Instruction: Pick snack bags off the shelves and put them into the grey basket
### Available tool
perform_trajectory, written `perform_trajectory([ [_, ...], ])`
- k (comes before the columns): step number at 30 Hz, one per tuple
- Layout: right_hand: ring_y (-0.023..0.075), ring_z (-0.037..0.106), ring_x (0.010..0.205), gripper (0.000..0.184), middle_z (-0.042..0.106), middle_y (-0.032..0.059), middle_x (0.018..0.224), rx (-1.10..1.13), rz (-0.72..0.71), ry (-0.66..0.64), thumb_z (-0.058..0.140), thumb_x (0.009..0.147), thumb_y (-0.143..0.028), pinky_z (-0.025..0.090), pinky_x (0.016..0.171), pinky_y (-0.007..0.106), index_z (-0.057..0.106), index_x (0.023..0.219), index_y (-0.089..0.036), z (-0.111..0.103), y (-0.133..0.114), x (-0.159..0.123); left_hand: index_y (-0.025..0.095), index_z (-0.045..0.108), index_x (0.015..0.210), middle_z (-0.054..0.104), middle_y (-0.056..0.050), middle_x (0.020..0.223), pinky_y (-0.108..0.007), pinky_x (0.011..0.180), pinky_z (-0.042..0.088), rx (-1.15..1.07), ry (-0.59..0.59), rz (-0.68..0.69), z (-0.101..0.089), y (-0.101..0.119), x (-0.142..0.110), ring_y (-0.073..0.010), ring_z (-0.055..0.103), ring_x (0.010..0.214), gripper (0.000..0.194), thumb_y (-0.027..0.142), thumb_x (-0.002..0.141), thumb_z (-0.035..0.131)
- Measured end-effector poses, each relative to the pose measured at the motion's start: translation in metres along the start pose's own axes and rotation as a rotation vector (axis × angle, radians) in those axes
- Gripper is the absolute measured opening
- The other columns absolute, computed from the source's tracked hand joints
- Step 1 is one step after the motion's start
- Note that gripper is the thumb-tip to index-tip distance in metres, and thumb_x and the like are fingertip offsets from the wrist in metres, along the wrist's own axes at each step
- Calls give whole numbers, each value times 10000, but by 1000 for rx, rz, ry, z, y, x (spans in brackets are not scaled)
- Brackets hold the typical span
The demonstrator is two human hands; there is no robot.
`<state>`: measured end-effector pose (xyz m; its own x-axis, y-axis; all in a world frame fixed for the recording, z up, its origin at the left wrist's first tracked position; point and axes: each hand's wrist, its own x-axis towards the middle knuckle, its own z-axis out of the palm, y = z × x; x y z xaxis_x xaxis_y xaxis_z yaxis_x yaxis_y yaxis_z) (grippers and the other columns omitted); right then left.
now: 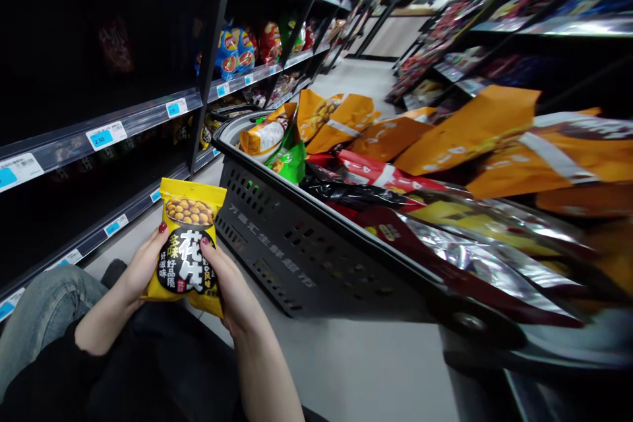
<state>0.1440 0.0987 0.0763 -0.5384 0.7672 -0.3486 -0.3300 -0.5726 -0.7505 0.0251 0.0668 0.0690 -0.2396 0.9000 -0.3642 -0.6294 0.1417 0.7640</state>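
Observation:
A yellow and black bag of peanuts (190,244) is held upright in front of me, its printed face turned toward me. My left hand (143,264) grips its left side, thumb on the front. On the right side, my right hand (232,287) closes around the bag, its thumb also pressed on the front. The fingers behind the bag are hidden. Just right of the bag stands a dark grey shopping basket (316,257) filled with snack packets, among them orange bags (465,138), a green packet (289,161) and red packets (380,171).
On the left runs a black shelf unit (188,102) with price tags (106,136) along its edges. Blue chip bags (235,49) stand on a farther shelf. Another stocked shelf (583,26) lines the right side, blurred. Pale floor tiles (366,369) show below the basket.

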Motion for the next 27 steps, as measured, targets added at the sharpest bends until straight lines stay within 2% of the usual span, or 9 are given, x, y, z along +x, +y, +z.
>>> perform_trajectory([
  [8, 194, 625, 954, 345, 673, 47, 1046, 85, 16, -33, 538, 826, -388, 493, 847, 319, 554, 1105, -185, -1, -1, -4, 169, 509, 1260, 649, -77, 1154, -342, 949, 446, -45, 11, -73, 3, 2, -1, -229, 613, 1033, 457, 346, 840, 537],
  [12, 199, 608, 965, 383, 668, 34, 1033, 53, -95, -38, 616, 748, -424, 454, 891, 322, 575, 1051, -193, -6, 5, 6, 137, 508, 1261, 640, -110, 1158, -397, 968, 424, -162, -145, -191, 2, 2, -3, -275, 560, 1112, 555, 499, 848, 425],
  [14, 210, 598, 949, 399, 667, 30, 993, -24, -173, 37, 624, 711, -474, 439, 897, 340, 591, 994, -194, -12, 9, 14, 160, 480, 1287, 625, -97, 1185, -403, 981, 409, -165, -195, -151, 2, 0, -5, -277, 538, 1140, 545, 465, 837, 449],
  [16, 216, 574, 949, 355, 653, 27, 954, -170, -264, 159, 586, 727, -491, 423, 898, 355, 602, 937, -205, -18, 10, 20, 253, 393, 1343, 576, -46, 1260, -391, 998, 391, -113, -212, -61, 2, -2, -7, -255, 512, 1173, 569, 343, 803, 545],
  [18, 220, 550, 928, 278, 628, 29, 909, -374, -380, 281, 550, 761, -447, 412, 882, 365, 601, 910, -218, -22, 9, 21, 341, 283, 1378, 486, -3, 1354, -361, 1013, 372, -39, -216, 49, 5, -6, -9, -233, 467, 1219, 744, 243, 736, 645],
  [20, 218, 545, 886, 235, 605, 32, 862, -510, -469, 320, 526, 786, -400, 417, 849, 364, 588, 924, -221, -21, 6, 18, 333, 232, 1388, 437, -22, 1391, -329, 1005, 375, 48, -195, 165, 7, -9, -10, -236, 441, 1238, 896, 202, 653, 727],
  [22, 212, 558, 878, 261, 607, 40, 878, -469, -478, 223, 471, 822, -419, 431, 833, 354, 572, 947, -214, -17, 3, 13, 249, 284, 1354, 493, -82, 1332, -325, 963, 410, 163, -128, 276, 9, -12, -10, -263, 481, 1194, 897, 219, 600, 767],
  [24, 207, 574, 920, 305, 619, 50, 966, -357, -400, 13, 500, 810, -445, 442, 849, 343, 554, 991, -205, -11, 3, 8, 194, 350, 1280, 572, -108, 1215, -335, 912, 441, 316, -20, 358, 8, -13, -9, -277, 546, 1106, 822, 246, 583, 783],
  [27, 213, 590, 957, 563, 617, 55, 1056, -271, -235, -209, 753, 610, -309, 463, 852, 347, 480, 1090, -202, -6, 5, 5, 184, 337, 1271, 581, -111, 1180, -330, 908, 439, 468, 63, 404, 3, -13, -7, -271, 561, 1075, 800, 278, 608, 774],
])
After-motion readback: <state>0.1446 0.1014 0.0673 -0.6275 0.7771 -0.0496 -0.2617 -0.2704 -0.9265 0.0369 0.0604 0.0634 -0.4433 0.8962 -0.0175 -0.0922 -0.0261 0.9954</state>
